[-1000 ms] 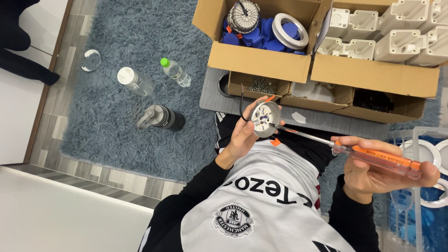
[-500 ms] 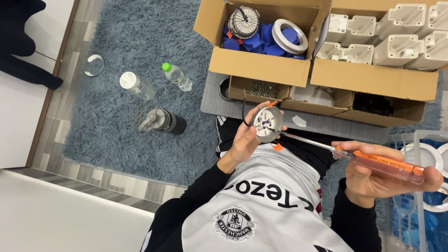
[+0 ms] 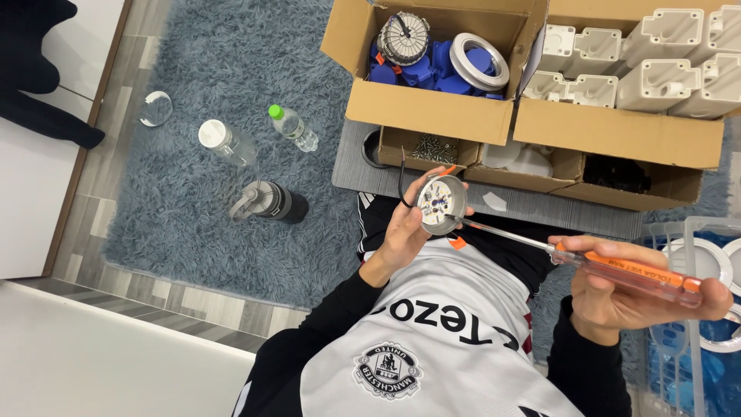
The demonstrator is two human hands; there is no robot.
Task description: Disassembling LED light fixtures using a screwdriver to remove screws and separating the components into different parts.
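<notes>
Round lamp [image 3: 441, 204] – screwdriver [image 3: 610, 266] tip inside

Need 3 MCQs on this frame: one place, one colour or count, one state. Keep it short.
1. Where does the tip of the screwdriver sit?
A. Inside the round lamp housing
B. On the rug
C. In a cardboard box

2. How many bottles are on the grey rug?
A. One
B. Three
C. Five

3. How is the lamp housing held?
A. Lying on the floor
B. Resting in a box
C. Gripped in the left hand, open face up towards the camera

Answers:
1 A: the shaft runs from the orange handle in the right hand into the housing.
2 B: a white-capped bottle, a green-capped bottle and a dark bottle are on the rug.
3 C: the left hand's fingers wrap its rim, and the inside with its small parts shows.
</notes>
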